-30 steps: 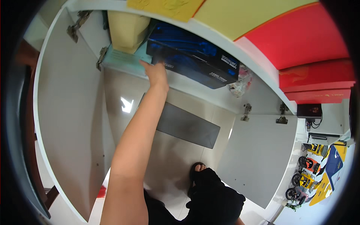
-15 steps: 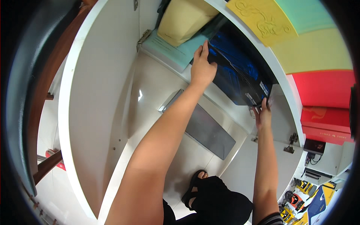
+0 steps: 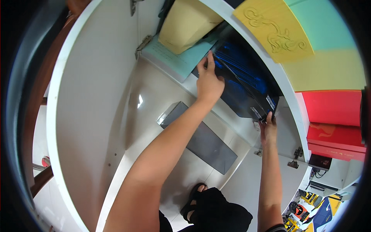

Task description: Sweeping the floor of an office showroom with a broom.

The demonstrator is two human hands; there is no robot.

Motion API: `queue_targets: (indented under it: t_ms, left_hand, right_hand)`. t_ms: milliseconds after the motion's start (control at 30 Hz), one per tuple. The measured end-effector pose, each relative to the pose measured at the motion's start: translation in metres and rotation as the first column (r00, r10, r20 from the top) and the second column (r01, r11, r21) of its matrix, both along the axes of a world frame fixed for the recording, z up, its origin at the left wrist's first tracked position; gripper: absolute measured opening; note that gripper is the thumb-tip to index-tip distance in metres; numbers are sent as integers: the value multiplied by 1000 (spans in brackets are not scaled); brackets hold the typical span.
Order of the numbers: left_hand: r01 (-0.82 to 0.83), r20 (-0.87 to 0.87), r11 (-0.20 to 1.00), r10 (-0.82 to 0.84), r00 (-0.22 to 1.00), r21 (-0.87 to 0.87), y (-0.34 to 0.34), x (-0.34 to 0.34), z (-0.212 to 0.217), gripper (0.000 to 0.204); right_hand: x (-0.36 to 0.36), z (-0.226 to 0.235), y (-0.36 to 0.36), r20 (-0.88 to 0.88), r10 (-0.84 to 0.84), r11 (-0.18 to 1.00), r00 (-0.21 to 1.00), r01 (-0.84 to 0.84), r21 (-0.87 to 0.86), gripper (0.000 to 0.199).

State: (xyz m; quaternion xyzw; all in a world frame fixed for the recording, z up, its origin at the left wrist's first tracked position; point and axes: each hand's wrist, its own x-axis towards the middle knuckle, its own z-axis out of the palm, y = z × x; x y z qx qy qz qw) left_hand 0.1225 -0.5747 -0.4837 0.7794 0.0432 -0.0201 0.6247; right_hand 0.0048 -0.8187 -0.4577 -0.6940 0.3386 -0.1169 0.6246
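Fingers (image 3: 210, 61) of left hand (image 3: 210, 86) and right hand (image 3: 269, 130) at opposite ends of 1 black-and-blue box (image 3: 237, 86) inside white cabinet (image 3: 289, 88)

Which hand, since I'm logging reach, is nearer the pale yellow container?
Left. The left hand is at the left end of the black box, below and right of the pale yellow container; the right hand is at the box's right end, farther off.

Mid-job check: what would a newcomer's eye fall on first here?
Probably the black-and-blue box inside the open cabinet, with the left grip at its upper-left end and the right grip at its lower-right corner. After that, the red packaging on the cabinet top at the picture's right, and the long grey box on the floor below.
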Motion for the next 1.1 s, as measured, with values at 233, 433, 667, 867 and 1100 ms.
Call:
queue_targets:
  t_ms: [233,433,667,867,1100]
  left_hand:
    - [-58,82,997,54,995,57,3,8,1,80]
    - [225,67,955,-216,974,-194,55,13,-33,60]
    - [715,-750,674,-374,546,185,95,-17,-25,57]
    - [492,-897,857,-329,296,-152,112,-20,-35,59]
    - [589,-456,652,-757,468,-478,130,-19,32,51]
  right_hand:
    - [6,3,1,-49,32,995,998,-37,-89,47]
    - [-46,-4,7,-191,175,981,966,-187,-45,85]
    - [-169,-25,56,-579,178,823,796,203,531,80]
    - [-167,-45,64,-442,106,519,891,330,789,67]
    - [-203,25,93,191,-205,831,960,68,552,46]
